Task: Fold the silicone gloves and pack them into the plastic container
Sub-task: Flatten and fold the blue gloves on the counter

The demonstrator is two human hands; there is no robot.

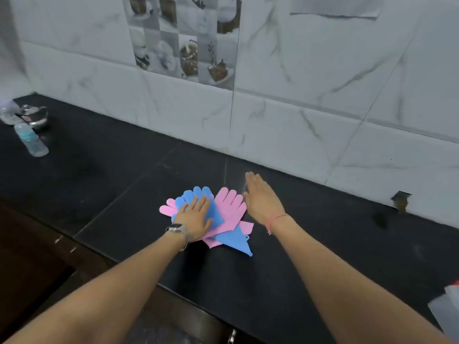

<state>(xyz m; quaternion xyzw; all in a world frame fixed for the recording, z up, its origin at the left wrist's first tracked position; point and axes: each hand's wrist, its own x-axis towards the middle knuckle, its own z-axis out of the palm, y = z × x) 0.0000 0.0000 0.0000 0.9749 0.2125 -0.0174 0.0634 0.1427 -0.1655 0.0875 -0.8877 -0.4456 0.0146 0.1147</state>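
A loose pile of silicone gloves lies flat on the black counter [124, 184]. A blue glove [216, 214] is on top at the left, with my left hand [195, 217] pressed flat on it, fingers spread. A pink glove [229, 203] crosses beside it, fingers pointing away from me. Another pink glove's fingers [167, 209] stick out at the left, and a second blue glove's cuff [239, 240] pokes out toward me. My right hand [260, 198] hovers flat and open just right of the pink glove, holding nothing. A translucent plastic container [447, 306] shows partly at the right edge.
A clear plastic bottle [31, 142] lies on its side at the far left, with a steel pot [34, 115] behind it. The marble-tiled wall [323, 108] runs along the back of the counter. The counter's front edge drops to dark cabinets [37, 256] at the left.
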